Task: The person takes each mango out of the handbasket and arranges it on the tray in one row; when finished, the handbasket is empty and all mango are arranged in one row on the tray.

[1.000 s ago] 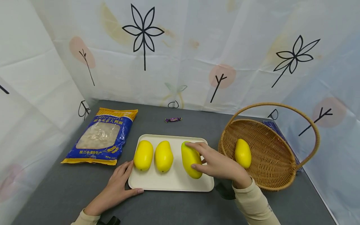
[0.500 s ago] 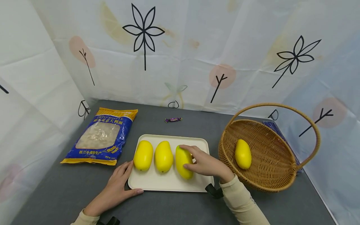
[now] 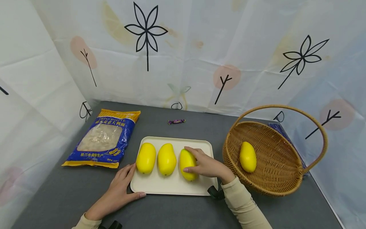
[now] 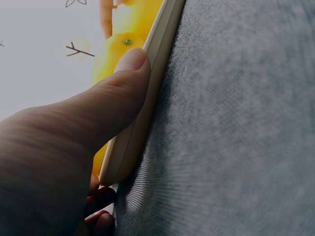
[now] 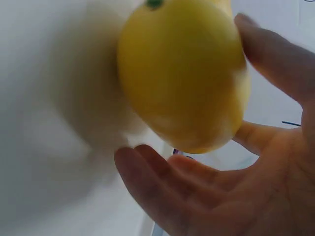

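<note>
On a cream tray (image 3: 148,187) three yellow mangoes lie in a row. My right hand (image 3: 207,165) has thumb and index finger on either side of the rightmost mango (image 3: 184,160); the right wrist view shows this mango (image 5: 182,78) close up, the other fingers apart from it. The middle mango (image 3: 166,159) and the left mango (image 3: 146,158) lie untouched by the right hand. My left hand (image 3: 117,190) rests at the tray's front left corner, fingers along the left side and thumb at the front rim. In the left wrist view that thumb (image 4: 118,83) touches the rim.
A wicker basket (image 3: 274,165) with a tall handle stands right of the tray, one mango (image 3: 247,156) inside. A blue and yellow pasta bag (image 3: 103,140) lies at the left. A purple wrapped candy (image 3: 176,121) lies behind the tray. Patterned cloth (image 3: 186,47) hangs around the table.
My right hand has brought the rightmost mango left and down onto the tray, close to the middle mango. The left hand has stayed in place.
</note>
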A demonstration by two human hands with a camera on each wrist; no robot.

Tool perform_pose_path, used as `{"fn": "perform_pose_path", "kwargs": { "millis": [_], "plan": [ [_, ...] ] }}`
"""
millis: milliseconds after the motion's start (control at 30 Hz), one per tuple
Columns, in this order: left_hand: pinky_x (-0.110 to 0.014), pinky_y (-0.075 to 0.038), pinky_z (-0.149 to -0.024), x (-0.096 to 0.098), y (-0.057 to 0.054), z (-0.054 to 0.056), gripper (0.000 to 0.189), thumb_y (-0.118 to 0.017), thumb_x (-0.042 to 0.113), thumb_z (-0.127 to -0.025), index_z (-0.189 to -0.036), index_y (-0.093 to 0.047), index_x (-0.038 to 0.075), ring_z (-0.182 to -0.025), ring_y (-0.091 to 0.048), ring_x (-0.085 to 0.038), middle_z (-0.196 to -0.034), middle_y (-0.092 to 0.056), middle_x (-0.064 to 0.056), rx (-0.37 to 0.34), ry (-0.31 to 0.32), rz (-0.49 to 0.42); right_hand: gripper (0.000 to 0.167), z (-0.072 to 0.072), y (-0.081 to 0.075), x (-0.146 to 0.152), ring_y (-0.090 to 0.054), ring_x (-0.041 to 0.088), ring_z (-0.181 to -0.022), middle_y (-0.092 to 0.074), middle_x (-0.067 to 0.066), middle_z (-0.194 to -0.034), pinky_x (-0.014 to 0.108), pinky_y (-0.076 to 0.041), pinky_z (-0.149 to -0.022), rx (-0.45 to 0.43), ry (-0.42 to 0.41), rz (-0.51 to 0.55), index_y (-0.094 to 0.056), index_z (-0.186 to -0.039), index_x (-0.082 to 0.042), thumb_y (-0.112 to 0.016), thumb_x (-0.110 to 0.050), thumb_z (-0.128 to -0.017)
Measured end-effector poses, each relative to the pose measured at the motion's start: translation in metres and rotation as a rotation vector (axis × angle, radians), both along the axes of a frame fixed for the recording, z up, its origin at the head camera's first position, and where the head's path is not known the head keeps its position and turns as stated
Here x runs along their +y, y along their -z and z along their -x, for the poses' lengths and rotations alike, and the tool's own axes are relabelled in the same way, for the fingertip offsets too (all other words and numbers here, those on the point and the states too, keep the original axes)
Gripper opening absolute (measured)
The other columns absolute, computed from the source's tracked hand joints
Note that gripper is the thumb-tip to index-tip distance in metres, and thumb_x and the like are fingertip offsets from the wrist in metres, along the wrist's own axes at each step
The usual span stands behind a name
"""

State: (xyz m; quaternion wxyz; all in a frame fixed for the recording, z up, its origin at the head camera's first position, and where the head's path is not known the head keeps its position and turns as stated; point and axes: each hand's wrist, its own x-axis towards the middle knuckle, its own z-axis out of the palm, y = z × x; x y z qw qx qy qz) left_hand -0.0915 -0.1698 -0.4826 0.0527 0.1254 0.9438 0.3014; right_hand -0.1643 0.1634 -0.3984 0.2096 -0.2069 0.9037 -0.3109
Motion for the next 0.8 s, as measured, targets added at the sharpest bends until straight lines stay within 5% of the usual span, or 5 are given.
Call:
{"fn": "perform_pose_path", "kwargs": {
  "millis": [233, 400, 800],
  "plan": [
    [-0.070, -0.023, -0.103, -0.0001, 0.0014, 0.0003, 0.115, -0.064, 0.074, -0.071, -0.152, -0.022, 0.004, -0.136, -0.022, -0.044, -0.150, -0.027, -0.025, -0.006, 0.001, -0.006, 0.093, -0.0030, -0.0001, 0.0008, -0.050, 0.024, -0.103, -0.031, 0.017, -0.141, 0.038, -0.044, -0.087, 0.008, 0.094, -0.017, -0.025, -0.152, -0.013, -0.077, -0.042, -0.080],
    [-0.070, -0.023, -0.103, -0.0002, 0.0020, 0.0001, 0.115, -0.063, 0.074, -0.071, -0.152, -0.022, 0.004, -0.136, -0.021, -0.043, -0.150, -0.026, -0.024, -0.009, 0.003, -0.009, 0.090, -0.0043, -0.0022, 0.0042, -0.054, 0.026, -0.103, -0.041, 0.017, -0.132, 0.036, -0.049, -0.080, 0.017, 0.144, 0.007, -0.029, -0.150, -0.008, -0.078, -0.036, -0.079],
    [-0.070, -0.023, -0.103, -0.0011, 0.0042, 0.0005, 0.115, -0.064, 0.074, -0.071, -0.152, -0.023, 0.003, -0.136, -0.021, -0.043, -0.150, -0.026, -0.025, 0.004, 0.004, -0.007, 0.067, -0.0015, 0.0031, 0.0051, -0.055, 0.036, -0.118, -0.039, 0.019, -0.145, 0.047, -0.049, -0.094, -0.011, 0.106, 0.090, -0.030, -0.147, -0.003, -0.063, -0.027, -0.094]
  ]
}}
